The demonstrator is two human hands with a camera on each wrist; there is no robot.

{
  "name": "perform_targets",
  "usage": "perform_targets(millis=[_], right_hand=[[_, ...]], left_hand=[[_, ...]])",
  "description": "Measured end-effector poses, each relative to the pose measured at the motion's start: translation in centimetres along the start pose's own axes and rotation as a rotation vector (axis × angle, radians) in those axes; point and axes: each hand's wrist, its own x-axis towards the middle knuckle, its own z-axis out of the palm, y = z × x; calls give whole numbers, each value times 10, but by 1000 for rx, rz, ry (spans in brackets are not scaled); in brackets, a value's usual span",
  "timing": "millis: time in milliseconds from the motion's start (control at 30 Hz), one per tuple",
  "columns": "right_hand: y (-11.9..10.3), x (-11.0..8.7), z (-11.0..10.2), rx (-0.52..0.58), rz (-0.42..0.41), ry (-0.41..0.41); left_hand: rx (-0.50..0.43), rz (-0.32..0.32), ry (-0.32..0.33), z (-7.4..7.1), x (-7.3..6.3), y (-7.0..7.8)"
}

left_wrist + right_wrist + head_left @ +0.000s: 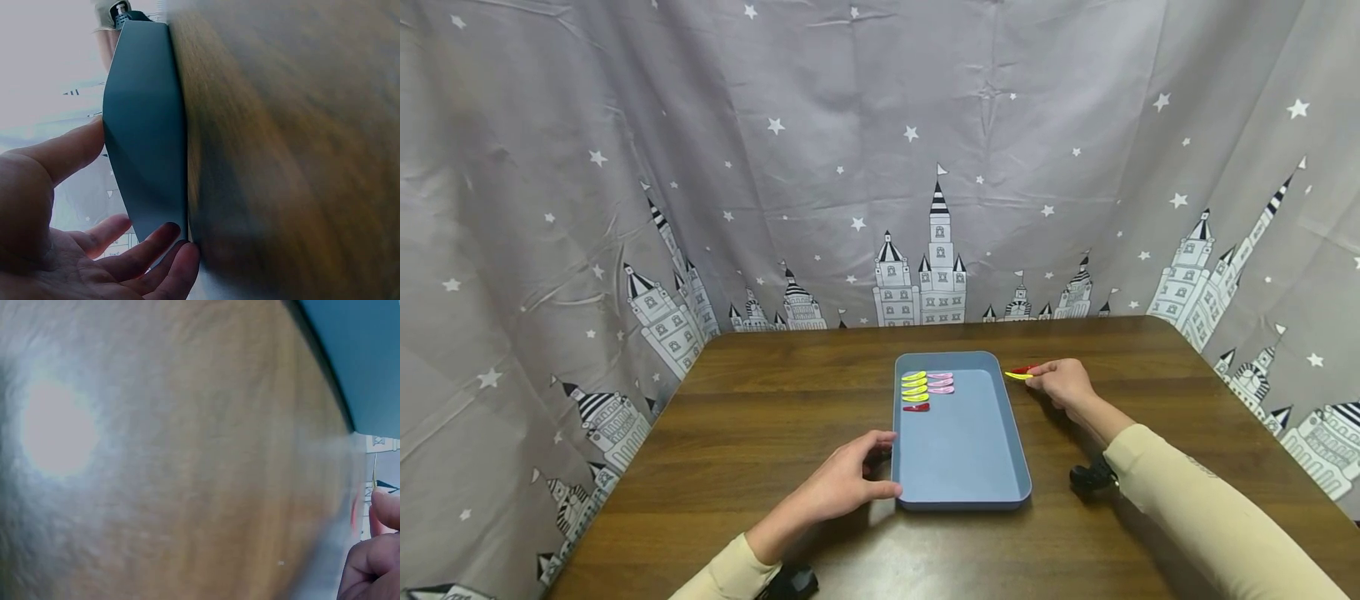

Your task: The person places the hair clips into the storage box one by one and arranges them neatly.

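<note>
A yellow hair clip (pixel 1018 377) is pinched between the thumb and fingers of my right hand (pixel 1063 385), just right of the tray's far right edge. Beside that clip a red hair clip (pixel 1023 368) shows, apparently on the table. My left hand (pixel 842 482) touches the left wall of the blue-grey tray (pixel 144 125), thumb at the rim and fingers loosely bent. Inside the tray, several yellow clips (pixel 914 384) form a column at the far left, with a red clip (pixel 916 407) below them. Pink clips (pixel 941 383) lie in a second column beside the yellow ones.
The tray stands on a brown wooden table (pixel 790 392). A grey curtain (pixel 820 167) printed with castles and stars hangs behind and around it. Black wrist devices show at both sleeves, one (pixel 1092 477) under the right forearm.
</note>
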Motion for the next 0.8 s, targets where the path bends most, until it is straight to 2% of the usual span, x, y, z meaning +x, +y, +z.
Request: perform_targets(millis=[467, 800], right_hand=[[-24, -4, -9, 20, -38, -31], [-41, -9, -5, 25, -56, -61]], left_hand=[[22, 34, 16, -1, -1, 0], [3, 34, 9, -1, -1, 1]])
